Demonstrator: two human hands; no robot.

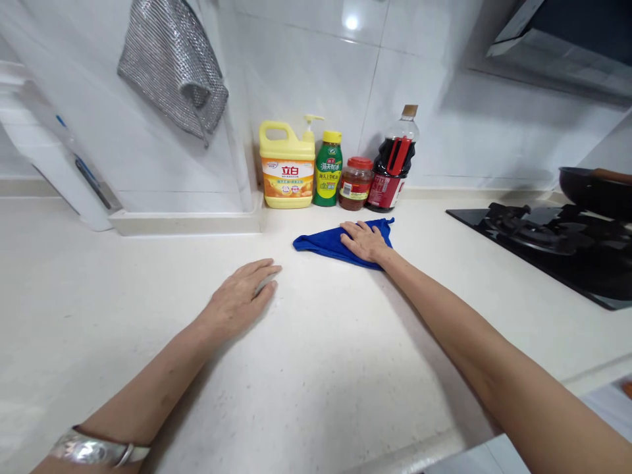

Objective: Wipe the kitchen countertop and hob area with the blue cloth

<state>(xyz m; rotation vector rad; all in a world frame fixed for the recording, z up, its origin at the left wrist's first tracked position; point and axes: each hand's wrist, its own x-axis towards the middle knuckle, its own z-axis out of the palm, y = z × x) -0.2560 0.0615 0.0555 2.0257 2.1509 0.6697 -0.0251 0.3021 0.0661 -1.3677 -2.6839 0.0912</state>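
Observation:
My right hand (364, 241) lies flat with its fingers spread on a folded blue cloth (323, 244), pressing it against the white countertop (316, 368). One corner of the cloth points left and a small loop sticks out at its right end. To the left, my left hand (244, 296) rests on the counter with its fingers stretched out and nothing in it. Just behind the cloth stand a yellow jug of detergent (288, 168) with a pump, a green squeeze bottle (328, 170), a red-lidded jar (355, 184) and a large bottle of dark sauce (392, 161).
A black gas stove (533, 240) is set into the counter at right, with a dark pan (592, 191) on it. A silvery mesh cloth (172, 66) hangs on the wall corner at left. A range hood (567, 52) juts out at upper right.

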